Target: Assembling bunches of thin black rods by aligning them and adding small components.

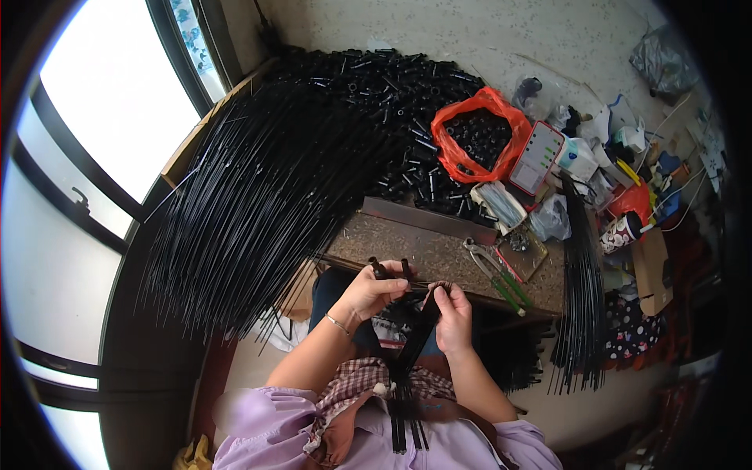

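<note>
My left hand (370,291) is closed around a small black tubular piece (378,269), whose rounded end sticks up over the fingers. A second short black tube (406,269) stands upright at its fingertips. Close by on the right, my right hand (452,319) pinches the upper end of a bundle of thin black rods (417,342). This bundle slants down across my lap, over a checked cloth, and its lower ends (399,435) show against my shirt. Something thin spans the gap between both hands; its detail is too small to tell.
A speckled worktop (407,239) lies ahead, with green-handled pliers (501,278) near its edge. Many long black rods (243,204) spread at left. Behind are heaped black tubes (376,82) and a red plastic bag (501,106) of small black parts. Clutter and more rods (580,305) fill the right.
</note>
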`<state>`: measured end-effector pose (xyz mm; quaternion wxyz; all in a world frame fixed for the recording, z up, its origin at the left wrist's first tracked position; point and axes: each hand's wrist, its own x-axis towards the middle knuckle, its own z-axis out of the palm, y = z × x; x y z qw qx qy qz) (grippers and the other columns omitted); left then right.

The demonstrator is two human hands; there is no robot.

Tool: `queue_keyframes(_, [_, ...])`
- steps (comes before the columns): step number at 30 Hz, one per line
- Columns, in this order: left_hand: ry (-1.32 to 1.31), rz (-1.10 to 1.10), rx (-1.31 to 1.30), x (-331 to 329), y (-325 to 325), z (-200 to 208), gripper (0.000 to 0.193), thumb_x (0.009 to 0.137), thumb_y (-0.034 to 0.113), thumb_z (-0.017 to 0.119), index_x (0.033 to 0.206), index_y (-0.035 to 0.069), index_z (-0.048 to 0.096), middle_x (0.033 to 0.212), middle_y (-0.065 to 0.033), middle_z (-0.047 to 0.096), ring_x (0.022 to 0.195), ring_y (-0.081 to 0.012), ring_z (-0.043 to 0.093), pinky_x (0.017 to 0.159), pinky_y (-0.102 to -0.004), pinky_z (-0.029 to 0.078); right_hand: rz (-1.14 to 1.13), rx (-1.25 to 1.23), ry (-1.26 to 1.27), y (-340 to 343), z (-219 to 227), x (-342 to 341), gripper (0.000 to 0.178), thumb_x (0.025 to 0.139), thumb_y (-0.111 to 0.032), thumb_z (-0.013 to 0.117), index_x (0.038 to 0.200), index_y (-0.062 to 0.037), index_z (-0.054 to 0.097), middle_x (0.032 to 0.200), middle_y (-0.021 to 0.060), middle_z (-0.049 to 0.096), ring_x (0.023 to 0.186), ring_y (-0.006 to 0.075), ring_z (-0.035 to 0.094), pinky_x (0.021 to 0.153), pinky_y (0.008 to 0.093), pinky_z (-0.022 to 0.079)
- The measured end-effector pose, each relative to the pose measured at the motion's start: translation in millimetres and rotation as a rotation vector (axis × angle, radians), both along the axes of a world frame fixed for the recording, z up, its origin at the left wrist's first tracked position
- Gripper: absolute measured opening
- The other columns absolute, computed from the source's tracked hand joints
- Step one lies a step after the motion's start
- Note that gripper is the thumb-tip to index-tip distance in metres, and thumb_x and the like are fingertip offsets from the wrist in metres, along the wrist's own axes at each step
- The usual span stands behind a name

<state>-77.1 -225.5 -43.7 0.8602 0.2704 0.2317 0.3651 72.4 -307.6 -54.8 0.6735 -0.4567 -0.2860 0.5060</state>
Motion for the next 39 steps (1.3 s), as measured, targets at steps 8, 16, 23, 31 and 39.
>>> queue_keyframes(8, [-0.176, -0.119, -0.171, 8.1, -5.6, -9.9, 0.021, 0.079, -0.004, 0.058, 0.100, -0.002, 0.056, 0.099, -0.0152, 0.060, 0.077, -0.0191, 0.063, 0.073, -0.0262, 0.053, -0.113, 0.132, -0.029, -0.3, -0.5, -18.3, 0.017, 0.087, -0.010, 0.056, 0.100, -0.0037, 0.046, 0.091, -0.0001, 0.051, 0.083, 0.0057, 0.048, 0.076, 0.0201, 0.039])
queue_keyframes(16, [-0.117, -0.138, -0.078, 7.0, 5.5, -7.7, 0.022, 0.075, -0.003, 0.065, 0.095, -0.003, 0.056, 0.100, -0.0141, 0.059, 0.087, -0.0183, 0.060, 0.076, -0.0276, 0.051, -0.108, 0.106, 0.009, 7.7, 2.3, -19.3, 0.014, 0.087, -0.008, 0.056, 0.098, -0.0046, 0.047, 0.089, -0.0011, 0.051, 0.081, 0.0051, 0.047, 0.075, 0.0192, 0.039])
queue_keyframes(23, [-0.156, -0.122, -0.024, 12.2, 8.5, -6.2, 0.024, 0.076, -0.004, 0.063, 0.098, 0.000, 0.054, 0.103, -0.0133, 0.058, 0.088, -0.0180, 0.059, 0.079, -0.0273, 0.051, -0.091, 0.136, -0.031, 7.9, 3.5, -22.0, 0.014, 0.087, -0.007, 0.056, 0.098, -0.0043, 0.047, 0.090, -0.0003, 0.052, 0.081, 0.0056, 0.048, 0.075, 0.0195, 0.039])
queue_keyframes(31, [-0.153, -0.118, -0.060, 9.4, 5.2, -15.7, 0.021, 0.079, -0.001, 0.062, 0.099, 0.000, 0.055, 0.102, -0.0145, 0.059, 0.084, -0.0180, 0.061, 0.076, -0.0262, 0.052, -0.106, 0.128, 0.001, 8.5, 1.1, -20.5, 0.016, 0.087, -0.008, 0.057, 0.098, -0.0040, 0.048, 0.090, 0.0006, 0.053, 0.082, 0.0062, 0.050, 0.077, 0.0201, 0.041])
queue_keyframes(39, [-0.099, -0.077, 0.029, 7.0, 5.6, 0.2, 0.023, 0.077, -0.005, 0.062, 0.099, -0.004, 0.057, 0.088, -0.0101, 0.062, 0.078, -0.0182, 0.062, 0.070, -0.0299, 0.053, -0.034, 0.116, 0.068, 8.9, -4.6, -20.2, 0.016, 0.087, -0.009, 0.057, 0.098, -0.0047, 0.048, 0.089, -0.0003, 0.052, 0.081, 0.0056, 0.048, 0.074, 0.0189, 0.039])
